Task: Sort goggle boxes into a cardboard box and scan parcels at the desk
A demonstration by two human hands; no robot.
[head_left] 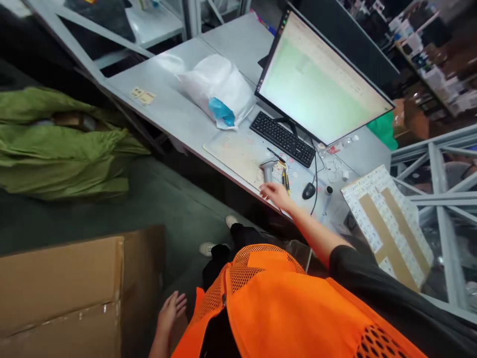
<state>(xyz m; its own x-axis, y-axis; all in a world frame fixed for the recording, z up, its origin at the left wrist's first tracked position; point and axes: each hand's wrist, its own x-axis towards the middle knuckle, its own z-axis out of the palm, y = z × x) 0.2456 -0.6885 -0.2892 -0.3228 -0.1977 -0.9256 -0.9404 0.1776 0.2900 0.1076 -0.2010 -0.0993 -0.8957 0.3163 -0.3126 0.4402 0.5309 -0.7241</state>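
Observation:
My right hand [275, 194] reaches over the front edge of the desk, fingers loosely apart and holding nothing that I can see. Just beyond its fingertips stands a grey device like a handheld barcode scanner [267, 173]; whether they touch is unclear. Beside the scanner lie a yellow-and-black utility knife [285, 180] and a dark pen [275, 154]. My left hand [173, 308] hangs low by my side, fingers spread with nothing in them, near a large cardboard box [142, 278]. A black mouse [309, 191] sits to the right of the knife.
On the desk [173, 107] are a monitor [320, 79], a keyboard [282, 138] and a stuffed white plastic bag [223, 82]. A label-covered carton [387, 228] leans at right, by metal racking [443, 209]. Green sacks [55, 154] lie on the left.

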